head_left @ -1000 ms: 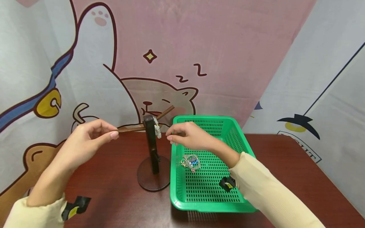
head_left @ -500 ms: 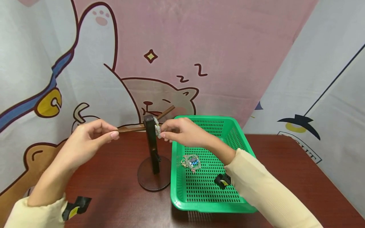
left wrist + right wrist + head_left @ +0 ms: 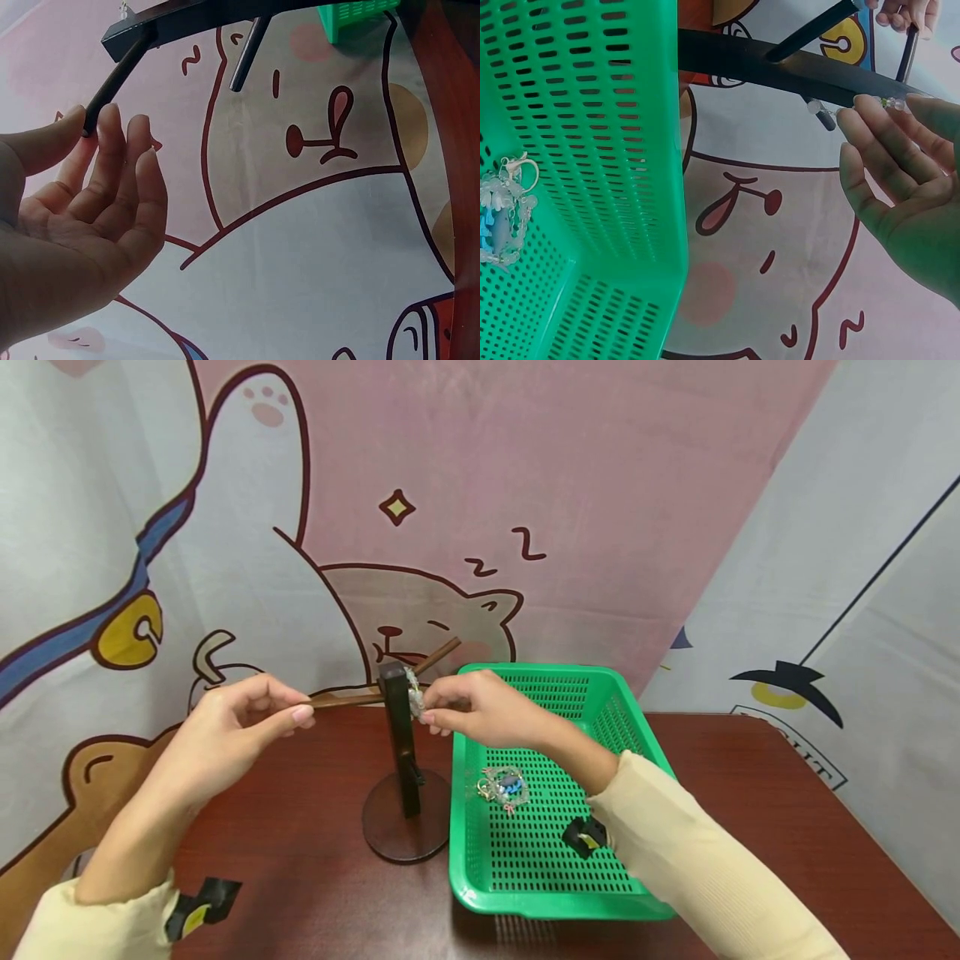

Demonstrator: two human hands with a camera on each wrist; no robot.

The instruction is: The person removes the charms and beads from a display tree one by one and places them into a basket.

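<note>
A dark wooden display stand with a round base and thin pegs stands upright left of the basket. My left hand pinches the tip of its left peg between thumb and index finger; in the left wrist view the other fingers of that hand are loosely bent. A clear beaded strand hangs at the right side of the post's top. The fingertips of my right hand pinch this strand. In the right wrist view the fingers partly hide the beads.
A green perforated basket stands right of the stand, under my right forearm. Inside it lies a beaded keychain with a clasp, blue pieces and a pink bow. A patterned cloth hangs behind the dark red table.
My right hand has moved left from beside the strand and now pinches it. The beads have shifted slightly. My left hand stays on the peg.
</note>
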